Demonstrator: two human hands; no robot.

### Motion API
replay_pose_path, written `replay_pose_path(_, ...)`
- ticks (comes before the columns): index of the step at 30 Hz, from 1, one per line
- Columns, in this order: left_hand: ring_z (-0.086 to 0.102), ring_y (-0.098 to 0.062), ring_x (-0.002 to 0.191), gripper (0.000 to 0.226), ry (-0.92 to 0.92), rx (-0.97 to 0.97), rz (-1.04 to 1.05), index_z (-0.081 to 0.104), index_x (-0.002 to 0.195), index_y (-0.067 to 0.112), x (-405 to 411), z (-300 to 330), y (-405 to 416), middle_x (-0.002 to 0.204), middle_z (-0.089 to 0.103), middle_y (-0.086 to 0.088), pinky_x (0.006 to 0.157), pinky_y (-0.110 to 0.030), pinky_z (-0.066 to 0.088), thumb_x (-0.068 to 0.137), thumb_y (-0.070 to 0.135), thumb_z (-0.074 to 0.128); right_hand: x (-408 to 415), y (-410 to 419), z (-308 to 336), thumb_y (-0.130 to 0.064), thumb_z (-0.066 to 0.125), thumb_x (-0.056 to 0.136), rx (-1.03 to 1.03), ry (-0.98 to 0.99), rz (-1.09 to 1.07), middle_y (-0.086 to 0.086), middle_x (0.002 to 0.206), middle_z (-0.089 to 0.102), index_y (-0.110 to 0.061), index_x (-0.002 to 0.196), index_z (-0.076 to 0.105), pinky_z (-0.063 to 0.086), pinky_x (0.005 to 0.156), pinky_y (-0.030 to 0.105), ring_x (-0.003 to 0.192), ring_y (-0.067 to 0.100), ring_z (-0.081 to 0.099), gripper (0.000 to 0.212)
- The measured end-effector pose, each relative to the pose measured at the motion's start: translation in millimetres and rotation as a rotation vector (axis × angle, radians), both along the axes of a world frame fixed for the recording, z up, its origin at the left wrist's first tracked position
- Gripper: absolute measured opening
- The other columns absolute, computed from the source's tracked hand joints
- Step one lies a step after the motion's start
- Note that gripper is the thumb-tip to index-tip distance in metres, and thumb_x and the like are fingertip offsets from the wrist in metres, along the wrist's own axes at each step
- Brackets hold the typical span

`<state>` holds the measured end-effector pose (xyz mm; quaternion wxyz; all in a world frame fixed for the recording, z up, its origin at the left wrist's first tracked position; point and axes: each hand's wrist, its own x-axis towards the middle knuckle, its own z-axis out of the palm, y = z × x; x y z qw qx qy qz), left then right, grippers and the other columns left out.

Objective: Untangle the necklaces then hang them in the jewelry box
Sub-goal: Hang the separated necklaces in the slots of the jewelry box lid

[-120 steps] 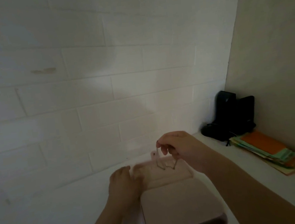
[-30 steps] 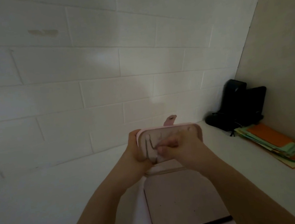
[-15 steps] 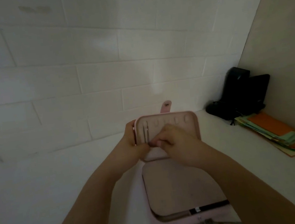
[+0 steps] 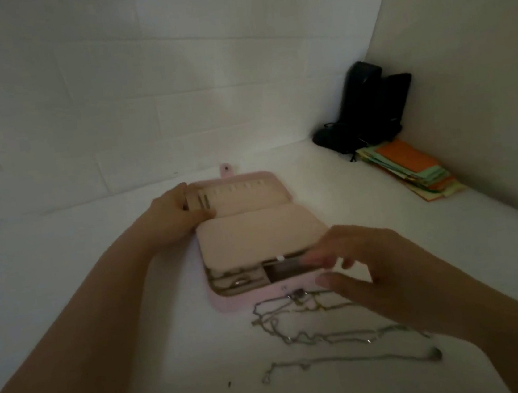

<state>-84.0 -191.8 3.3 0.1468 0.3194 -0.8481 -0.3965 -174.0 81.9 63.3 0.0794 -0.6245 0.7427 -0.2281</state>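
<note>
Necklaces [image 4: 328, 334] tangled on the counter [image 4: 112, 390] just before the open pink box [image 4: 256, 238], one chain [image 4: 205, 201] hanging in its lid, left hand [image 4: 172, 216] gripping the lid's left edge, right hand [image 4: 379, 276] hovering over the chains, fingers loosely spread, holding nothing.

Both forearms are bare and reach forward from the bottom of the view. The left hand [image 4: 174, 214] is farther away, its fingers curled over the left edge of the open lid of the jewelry box [image 4: 231, 306], and the thumb lies on the inner side. The right hand [image 4: 379, 276] is nearer, hovers with spread, slightly bent fingers and holds nothing; it looks blurred.
</note>
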Motion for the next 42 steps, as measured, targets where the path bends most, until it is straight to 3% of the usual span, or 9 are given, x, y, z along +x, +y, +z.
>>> replay_pose_path(4,0.040,-0.034,0.126,0.051,-0.051,-0.175,0.119,0.046,0.130,0.010,4.5,16.6,29.6,0.138,0.044,-0.019,0.104,-0.037,0.028,0.085,0.031,0.057,-3.9,51.7,-9.9,-0.025,0.066,0.082,0.004,-0.099,-0.168,-0.013,0.083,0.064,-0.032,0.092,0.069,0.042,0.067,0.010,0.080,0.001,0.058,0.013)
replay_pose_path(7,0.041,-0.031,0.121,0.042,0.172,-0.366,0.135,0.053,0.123,0.010,23.1,32.0,66.7,0.131,0.049,-0.016,0.101,-0.031,0.025,0.084,0.025,0.058,-5.8,76.4,-15.1,-0.022,0.066,0.083,0.108,-0.068,-0.278,-0.012,0.077,0.063,-0.031,0.088,0.070,0.039,0.066,0.007,0.079,-0.003,0.055,0.011)
replay_pose_path(12,0.042,0.004,0.094,0.016,0.302,-0.390,-0.291,0.063,0.097,0.027,63.8,25.7,160.0,0.094,0.048,0.024,0.082,-0.010,0.030,0.082,0.021,0.062,7.6,88.1,-20.4,-0.031,0.066,0.082,0.278,0.026,-0.271,-0.013,0.083,0.059,-0.027,0.098,0.069,0.040,0.069,0.012,0.077,0.001,0.054,0.017)
replay_pose_path(14,0.042,0.011,0.094,0.017,0.254,-0.433,-0.456,0.063,0.096,0.030,71.3,8.0,183.3,0.095,0.053,0.023,0.085,-0.004,0.031,0.080,0.031,0.057,13.2,83.4,-23.4,-0.035,0.064,0.082,0.349,0.070,-0.270,-0.010,0.088,0.055,-0.026,0.107,0.066,0.039,0.072,0.017,0.081,0.006,0.051,0.026)
replay_pose_path(20,0.062,-0.020,0.092,0.025,0.142,-0.548,-0.415,0.066,0.101,0.020,72.5,-26.3,204.8,0.101,0.066,0.000,0.082,-0.025,0.045,0.077,0.019,0.057,35.0,70.8,-40.6,-0.027,0.049,0.091,0.305,0.152,-0.319,-0.004,0.096,0.057,-0.021,0.107,0.059,0.037,0.076,0.026,0.095,0.017,0.052,0.020)
replay_pose_path(26,0.062,-0.024,0.078,0.040,0.097,-0.572,-0.396,0.067,0.091,0.016,66.2,-25.2,211.5,0.089,0.065,-0.005,0.068,-0.032,0.050,0.077,0.035,0.035,38.8,68.5,-48.0,-0.015,0.038,0.095,0.346,0.334,-0.217,0.011,0.115,0.056,-0.010,0.111,0.053,0.038,0.089,0.033,0.109,0.026,0.051,0.023)
replay_pose_path(32,0.056,-0.017,0.078,0.018,0.126,-0.615,-0.384,0.057,0.082,0.025,65.3,-29.8,212.1,0.083,0.061,0.007,0.070,-0.029,0.034,0.081,0.029,0.040,32.7,78.6,-26.9,-0.020,0.041,0.097,0.108,-0.325,-0.294,-0.010,0.082,0.051,-0.017,0.088,0.052,0.037,0.068,0.009,0.076,0.003,0.048,0.015)
replay_pose_path(37,0.052,0.007,0.065,0.029,0.288,0.101,-0.378,0.054,0.072,0.027,65.2,5.4,207.8,0.065,0.062,0.022,0.065,-0.006,0.037,0.095,0.016,0.041,35.6,80.1,-18.4,-0.011,0.041,0.096,-0.099,-1.022,-0.182,0.006,0.079,0.068,-0.004,0.090,0.051,0.052,0.086,0.024,0.083,0.018,0.065,0.014)
replay_pose_path(42,0.055,-0.003,0.060,0.028,0.463,0.302,-0.340,0.058,0.072,0.018,66.0,46.3,200.1,0.060,0.057,0.008,0.064,-0.012,0.046,0.094,0.009,0.043,43.8,70.0,-0.5,-0.020,0.049,0.087,-0.116,-1.317,-0.043,0.009,0.070,0.064,-0.007,0.097,0.059,0.054,0.076,0.033,0.071,0.021,0.063,0.020)
